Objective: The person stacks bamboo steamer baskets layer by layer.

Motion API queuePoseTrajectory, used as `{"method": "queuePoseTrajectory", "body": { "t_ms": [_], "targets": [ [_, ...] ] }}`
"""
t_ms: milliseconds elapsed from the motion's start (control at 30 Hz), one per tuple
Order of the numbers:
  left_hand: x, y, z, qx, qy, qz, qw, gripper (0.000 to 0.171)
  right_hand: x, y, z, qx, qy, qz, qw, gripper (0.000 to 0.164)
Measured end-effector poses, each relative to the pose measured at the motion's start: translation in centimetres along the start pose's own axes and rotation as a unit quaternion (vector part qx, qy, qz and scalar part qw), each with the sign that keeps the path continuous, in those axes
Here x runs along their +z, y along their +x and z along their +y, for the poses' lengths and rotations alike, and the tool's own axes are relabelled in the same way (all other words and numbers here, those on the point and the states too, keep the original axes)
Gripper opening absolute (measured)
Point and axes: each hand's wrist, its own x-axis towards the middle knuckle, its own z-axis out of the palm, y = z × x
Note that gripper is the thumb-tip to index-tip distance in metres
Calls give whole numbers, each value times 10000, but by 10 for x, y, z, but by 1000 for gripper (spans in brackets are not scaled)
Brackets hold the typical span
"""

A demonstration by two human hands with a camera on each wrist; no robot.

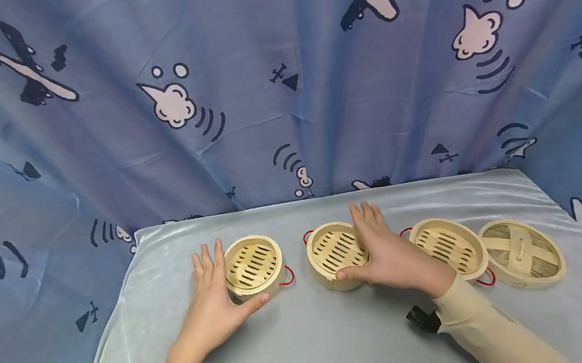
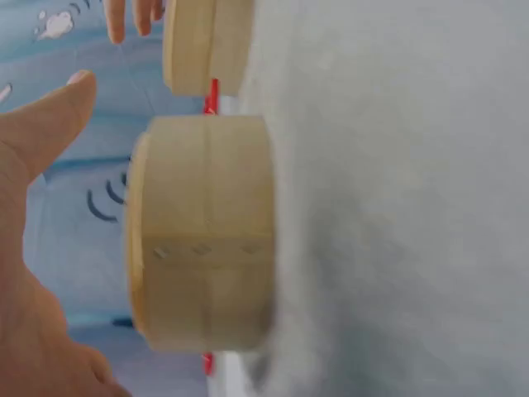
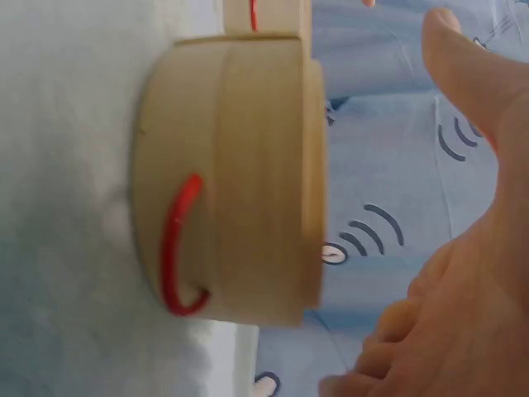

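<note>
My left hand [image 1: 219, 304] is spread beside the leftmost bamboo steamer basket [image 1: 251, 262], its thumb in front of the basket and its fingers along the left side. In the left wrist view that hand stands apart from the steamer wall [image 2: 207, 231]. My right hand [image 1: 388, 248] reaches over the right edge of the middle steamer basket [image 1: 332, 251], thumb out toward the front rim. The right wrist view shows a gap between the right hand and a basket [image 3: 240, 182] with a red loop handle [image 3: 173, 248]. Both baskets sit upright on the cloth, slatted bases showing inside.
Further right stands a third steamer basket [image 1: 449, 247] with red handles, its edge overlapping a woven steamer lid [image 1: 524, 251]. Pale cloth [image 1: 308, 345] covers the table. Behind hangs a blue curtain [image 1: 249, 91] printed with airplanes.
</note>
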Motion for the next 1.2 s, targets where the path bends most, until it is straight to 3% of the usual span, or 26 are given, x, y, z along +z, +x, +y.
{"method": "queuePoseTrajectory", "body": {
  "t_ms": [233, 367, 500, 767, 1200],
  "targets": [
    [10, -1, -26, -147, -1194, -183, 9926, 147, 15, 6, 6, -153, 288, -204, 9993, 147],
    [18, -1, -33, -135, -1563, -199, 9874, 147, 17, 3, 10, -167, 268, -209, 9993, 151],
    [22, 1, -38, 62, -1835, 1, 9830, 142, 17, 3, 11, -160, 272, -53, 9995, 152],
    [22, 2, -51, 316, -2129, 369, 9759, 134, 25, 6, 12, -95, 324, 136, 9993, 138],
    [25, 2, -52, 396, -2034, 688, 9759, 130, 28, 7, 17, 6, 347, 360, 9987, 132]
  ]
}}
